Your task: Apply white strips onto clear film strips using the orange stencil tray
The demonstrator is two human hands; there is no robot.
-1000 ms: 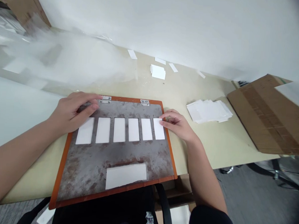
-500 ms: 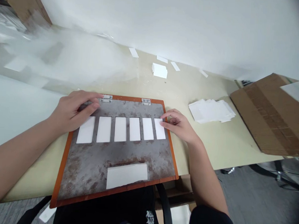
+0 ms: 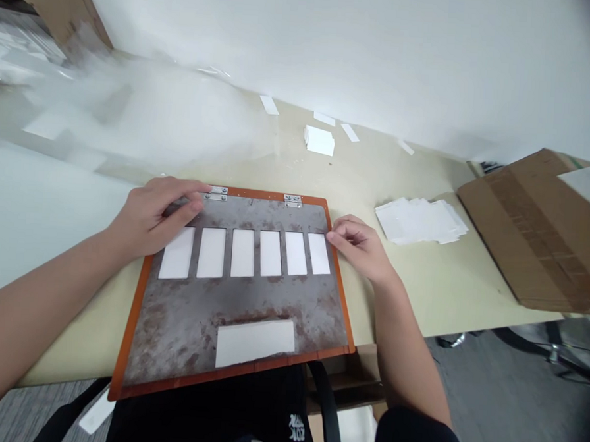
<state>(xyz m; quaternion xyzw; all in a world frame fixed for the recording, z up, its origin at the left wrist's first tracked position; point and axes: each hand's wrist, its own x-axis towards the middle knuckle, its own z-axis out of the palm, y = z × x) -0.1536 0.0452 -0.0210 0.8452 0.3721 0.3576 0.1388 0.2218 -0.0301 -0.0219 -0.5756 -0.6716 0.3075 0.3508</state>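
The hinged, orange-edged metal plate (image 3: 181, 314) lies at 7 o'clock on the worktop (image 3: 420, 280), six white cards (image 3: 242, 252) inset. Left hand (image 3: 154, 215) rests, fingers loosely extended, at the plate's 11 o'clock corner; right hand (image 3: 357, 249) curls at 2 o'clock, grip unclear. Light, even pressure should keep cards flat.

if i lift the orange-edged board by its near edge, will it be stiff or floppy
The orange-edged board would probably stay stiff: its grey plate looks flat and metallic. The plate might swing up on its own, since two hinges sit along the far edge.
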